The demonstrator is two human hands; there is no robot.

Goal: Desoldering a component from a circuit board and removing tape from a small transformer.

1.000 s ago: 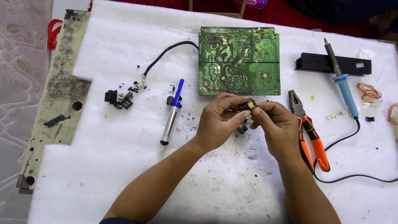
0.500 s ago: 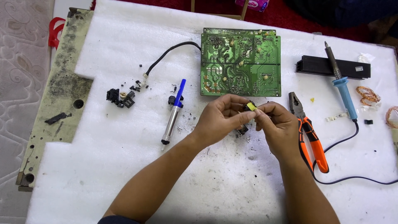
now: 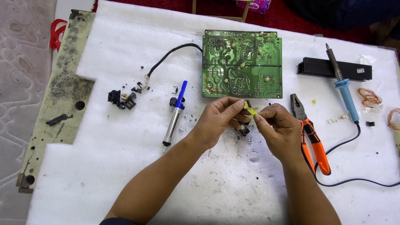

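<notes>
Head view: a small dark part (image 3: pixel 243 128) is being held just above the white foam sheet (image 3: pixel 125 50), right in front of the green circuit board (image 3: pixel 241 63), and a strip of yellow tape (image 3: pixel 251 110) is being pinched at its top. The left hand (image 3: pixel 218 118) is being kept closed around the part and the near end of the tape, thumb and forefinger pressed together; the right hand (image 3: pixel 278 125) is being clenched on the other end of the strip, fingertips tight. The tape is judged to be partly peeled, as a short length is being stretched between the two hands while the rest seems to be clinging to the part; whether any wrapping remains beneath cannot be told, since the fingers are hiding most of it. Some stripping is judged already done: a cluster of black bits (image 3: pixel 123 99) is lying well to the left, and dark crumbs are being scattered over the foam beneath the hands. The blue-tipped solder pump (image 3: pixel 175 114) is lying just left of the left wrist, untouched. The orange-handled pliers (image 3: pixel 310 133) are lying just beside the right hand, and the blue-handled soldering iron (image 3: pixel 343 85) is resting farther right, its tip over a black bar (image 3: pixel 333 68). The board's black cable (image 3: pixel 171 56) is trailing off leftward.
</notes>
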